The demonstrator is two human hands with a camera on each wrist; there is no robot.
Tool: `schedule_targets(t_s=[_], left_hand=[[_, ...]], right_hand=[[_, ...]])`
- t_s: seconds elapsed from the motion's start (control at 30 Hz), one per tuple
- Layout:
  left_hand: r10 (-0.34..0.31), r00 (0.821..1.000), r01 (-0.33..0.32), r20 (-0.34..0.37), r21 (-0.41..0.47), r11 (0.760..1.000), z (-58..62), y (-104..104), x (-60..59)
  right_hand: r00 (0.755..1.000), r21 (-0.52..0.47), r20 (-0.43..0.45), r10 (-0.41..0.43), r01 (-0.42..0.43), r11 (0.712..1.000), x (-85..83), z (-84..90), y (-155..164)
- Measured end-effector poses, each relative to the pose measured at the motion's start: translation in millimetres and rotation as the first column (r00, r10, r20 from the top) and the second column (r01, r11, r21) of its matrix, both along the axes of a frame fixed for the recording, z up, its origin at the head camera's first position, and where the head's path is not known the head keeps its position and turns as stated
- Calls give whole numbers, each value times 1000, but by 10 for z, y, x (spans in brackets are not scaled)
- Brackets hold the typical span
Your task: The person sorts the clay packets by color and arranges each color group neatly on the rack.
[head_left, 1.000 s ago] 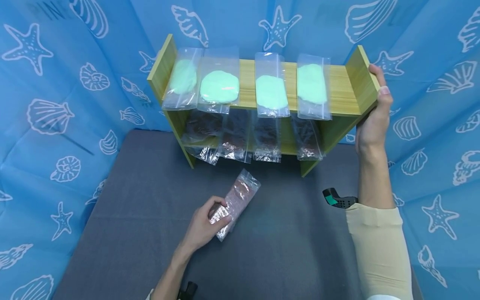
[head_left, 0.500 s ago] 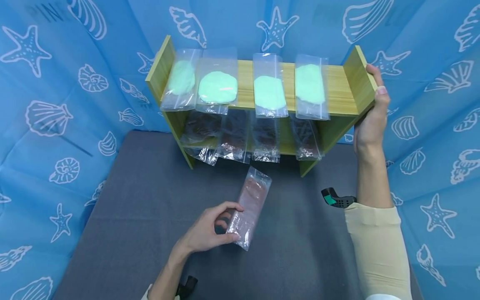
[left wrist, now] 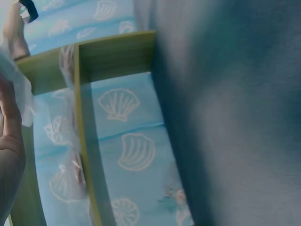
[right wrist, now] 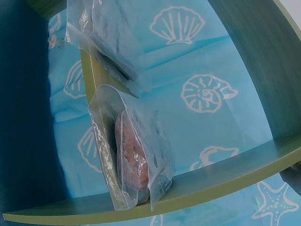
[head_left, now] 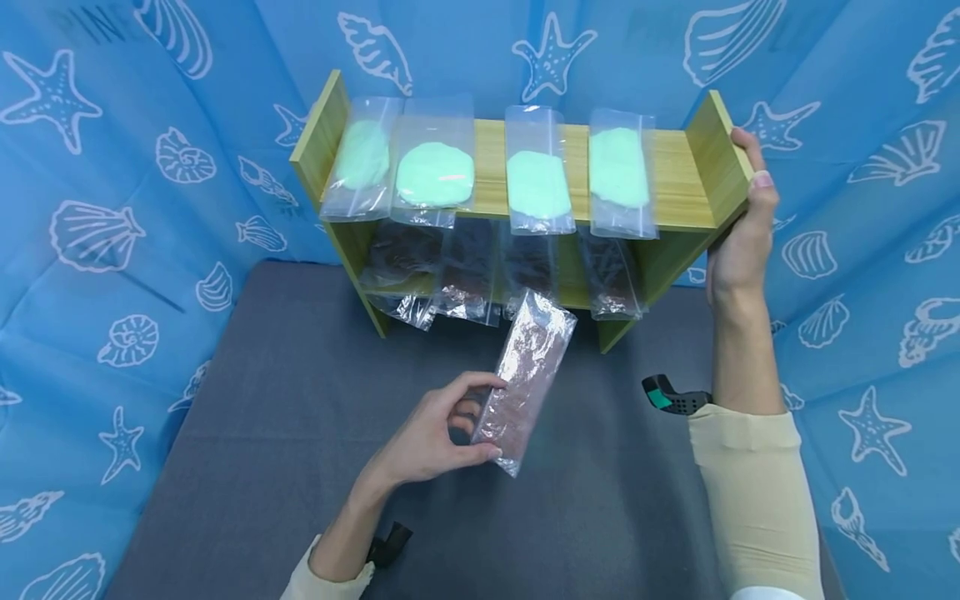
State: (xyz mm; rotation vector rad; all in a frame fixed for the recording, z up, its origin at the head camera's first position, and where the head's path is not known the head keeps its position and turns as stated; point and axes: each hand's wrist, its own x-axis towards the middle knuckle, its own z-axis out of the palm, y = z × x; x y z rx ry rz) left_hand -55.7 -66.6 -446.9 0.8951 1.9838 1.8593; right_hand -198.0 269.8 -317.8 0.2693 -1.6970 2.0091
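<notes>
left hand pinching brown bag, right hand on shelf

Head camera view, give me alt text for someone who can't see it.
A person's left hand holds a clear bag of brown material toward a small wooden shelf, which the right hand grips. Green-filled bags line its top.

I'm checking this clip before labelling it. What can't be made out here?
- Left hand: left wrist view shows only its blurred edge; bag barely visible.
- Lower bags: head view, contents dark under the shelf.
- Right hand: fingers hidden behind the shelf's side panel; missing from right wrist view.
</notes>
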Motion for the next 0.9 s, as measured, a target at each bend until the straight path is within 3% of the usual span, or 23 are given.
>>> schedule_targets(t_s=[0.13, 0.33, 0.73, 0.9], left_hand=[[30, 999, -29, -20, 4, 1000, 49, 88, -152], [99, 995, -99, -27, -4, 995, 92, 257, -474], [158, 984, -162, 76, 37, 986, 172, 558, -948], [228, 973, -226, 38, -41, 973, 223, 699, -1115]], right_hand=[[1000, 5, 2, -7, 7, 1000, 2, -7, -7], [1000, -4, 3, -13, 13, 1000, 0, -2, -14], [1000, -30, -6, -19, 19, 999, -12, -9, -17], [1000, -33, -10, -20, 19, 999, -14, -9, -18]])
